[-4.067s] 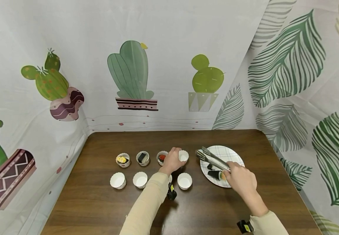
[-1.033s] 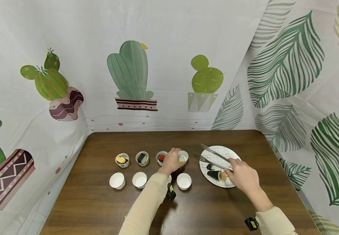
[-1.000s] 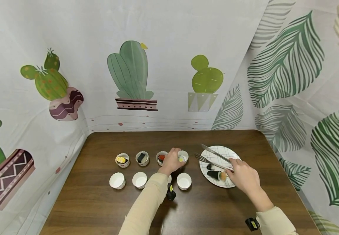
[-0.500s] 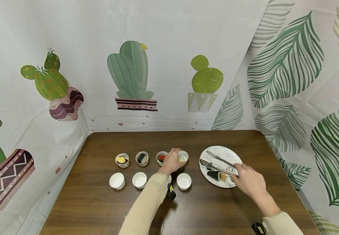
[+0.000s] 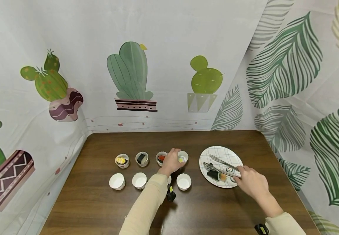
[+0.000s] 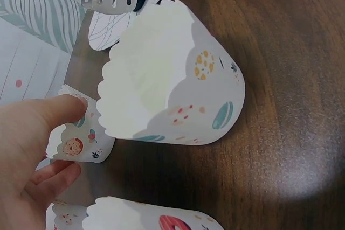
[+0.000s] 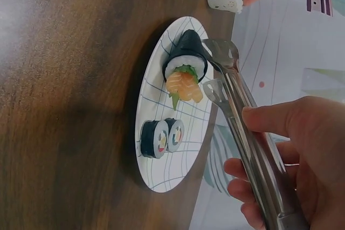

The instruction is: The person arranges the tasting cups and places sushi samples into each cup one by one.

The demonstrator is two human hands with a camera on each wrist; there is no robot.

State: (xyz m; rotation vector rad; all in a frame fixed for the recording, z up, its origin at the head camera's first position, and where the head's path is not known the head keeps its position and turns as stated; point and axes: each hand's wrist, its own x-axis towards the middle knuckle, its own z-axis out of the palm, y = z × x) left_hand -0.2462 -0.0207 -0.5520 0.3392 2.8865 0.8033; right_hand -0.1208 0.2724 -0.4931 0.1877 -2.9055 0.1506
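My left hand holds a scalloped paper cup at the right end of the back row, thumb on one side and fingers on the other. In the head view a pale piece with a yellow spot shows inside it. My right hand grips metal tongs, their two tips apart with nothing visible between them. The tongs hang over a round white plate with blue lines. On it lie a cone-shaped seaweed hand roll with orange filling and two maki pieces. Part of the plate is hidden by the tongs.
Three more back-row cups hold sushi: one yellow-topped, one with a black band, one red-topped. Empty front-row cups stand nearer; my left arm partly hides another. The brown table meets printed cloth behind.
The tongs have moved right, from beside the held cup to over the plate. Four seconds ago that cup looked empty; a pale piece now shows in it. My left hand has stayed in place.
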